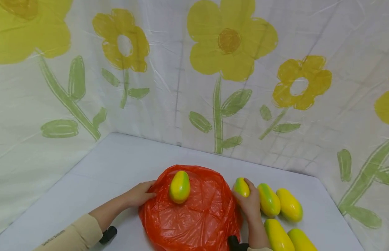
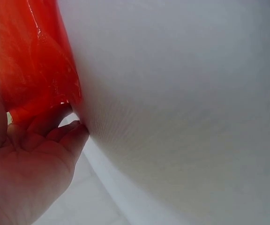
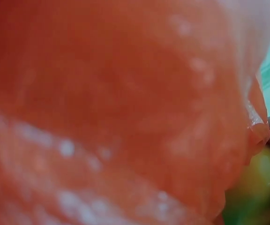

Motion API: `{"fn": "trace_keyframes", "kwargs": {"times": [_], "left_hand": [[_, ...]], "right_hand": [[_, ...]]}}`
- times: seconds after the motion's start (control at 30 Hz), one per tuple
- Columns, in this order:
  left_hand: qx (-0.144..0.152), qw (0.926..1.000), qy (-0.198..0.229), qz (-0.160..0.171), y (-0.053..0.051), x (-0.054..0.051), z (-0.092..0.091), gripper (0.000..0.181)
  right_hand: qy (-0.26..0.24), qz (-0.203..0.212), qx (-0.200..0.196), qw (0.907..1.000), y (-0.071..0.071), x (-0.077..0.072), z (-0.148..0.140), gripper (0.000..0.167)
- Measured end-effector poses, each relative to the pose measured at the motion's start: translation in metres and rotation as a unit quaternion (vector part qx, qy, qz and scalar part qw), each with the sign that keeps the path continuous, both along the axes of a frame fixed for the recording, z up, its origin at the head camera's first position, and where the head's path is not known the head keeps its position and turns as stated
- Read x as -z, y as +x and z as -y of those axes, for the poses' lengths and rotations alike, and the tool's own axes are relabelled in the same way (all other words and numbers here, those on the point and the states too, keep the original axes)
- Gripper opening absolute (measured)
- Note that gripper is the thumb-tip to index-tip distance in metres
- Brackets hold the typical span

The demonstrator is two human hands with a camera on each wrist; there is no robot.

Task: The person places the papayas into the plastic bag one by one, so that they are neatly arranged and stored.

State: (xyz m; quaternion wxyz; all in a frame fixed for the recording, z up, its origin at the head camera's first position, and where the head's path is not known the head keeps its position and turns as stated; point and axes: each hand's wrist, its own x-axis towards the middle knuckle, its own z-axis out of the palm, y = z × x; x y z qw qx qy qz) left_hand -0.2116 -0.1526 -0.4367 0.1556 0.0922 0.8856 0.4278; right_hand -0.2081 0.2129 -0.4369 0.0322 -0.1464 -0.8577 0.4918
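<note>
A red plastic bag (image 1: 197,219) lies spread open on the table, with one yellow-green papaya (image 1: 180,187) in its far left part. My left hand (image 1: 141,194) grips the bag's left rim; in the left wrist view, red film (image 2: 32,56) passes between thumb and fingers. Just off the bag's right rim, my right hand (image 1: 251,202) holds another papaya (image 1: 241,186), thumb on the near side and fingers around the far side. In the right wrist view blurred bag film (image 3: 125,103) fills most of the picture, and the held papaya (image 3: 261,183) shows only partly.
Right of my right hand lie several more papayas: one beside it (image 1: 269,200), one farther right (image 1: 289,205), others nearer (image 1: 278,235). The white table (image 1: 125,157) meets a flower-printed curtain (image 1: 169,104) at the back and left.
</note>
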Motion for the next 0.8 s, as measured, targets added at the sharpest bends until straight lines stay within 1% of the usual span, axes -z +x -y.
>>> {"fn": "trace_keyframes", "kwargs": {"times": [0.33,0.57,0.8], "left_hand": [[-0.002,1.0000,0.001,-0.004,0.0010,-0.0008,0.0010,0.047],[0.002,1.0000,0.007,-0.005,0.0015,-0.0003,0.0007,0.047],[0.002,0.9999,0.009,-0.006,0.0011,-0.0002,0.0003,0.047]], "right_hand": [[0.014,-0.015,-0.002,0.9998,0.0005,0.0006,0.0030,0.073],[0.017,-0.005,-0.004,0.9998,-0.0004,-0.0014,0.0025,0.073],[-0.001,0.008,-0.005,1.0000,0.0009,-0.0067,0.0020,0.074]]}}
